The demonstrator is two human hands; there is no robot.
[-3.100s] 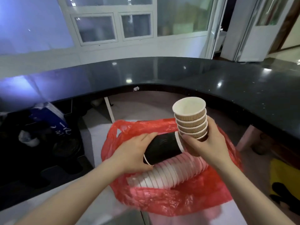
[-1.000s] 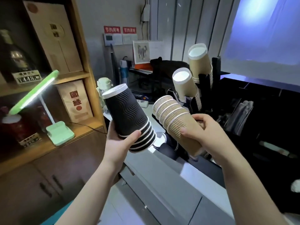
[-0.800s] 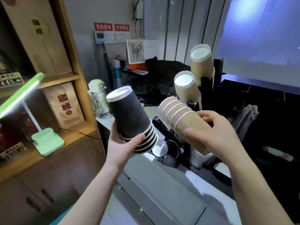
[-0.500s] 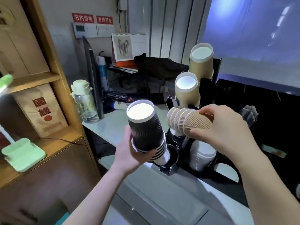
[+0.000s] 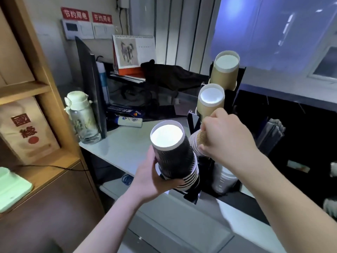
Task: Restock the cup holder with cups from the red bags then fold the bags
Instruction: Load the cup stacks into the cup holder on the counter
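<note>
The worktop [image 5: 116, 150] runs under and beyond both my hands, pale grey, and the black cup holder [image 5: 193, 123] stands on it just behind my right hand. My left hand [image 5: 151, 178] is wrapped around a stack of black cups [image 5: 173, 157], mouth up, held low at the front of the holder. My right hand [image 5: 224, 136] grasps a stack of brown ribbed cups [image 5: 196, 143] lying nearly sideways, touching the black stack on its right side. Above my right hand two tubes of the holder already carry brown cups [image 5: 211, 101], mouths facing me.

To do this step well, I think I should finish one stack first: turn the brown stack so its bottom points into a free slot, push it along the slot's line, and keep the black stack a little away so the rims do not catch. Which slot is free I cannot tell; my hands hide the lower part. White cups [image 5: 222, 179] sit below my right wrist and could be knocked.

To the left of my left hand stand a water bottle [image 5: 82, 119] and a dark monitor [image 5: 91, 88], well apart. A desk calendar [image 5: 133, 52] is further behind. The red bags are not in view.
</note>
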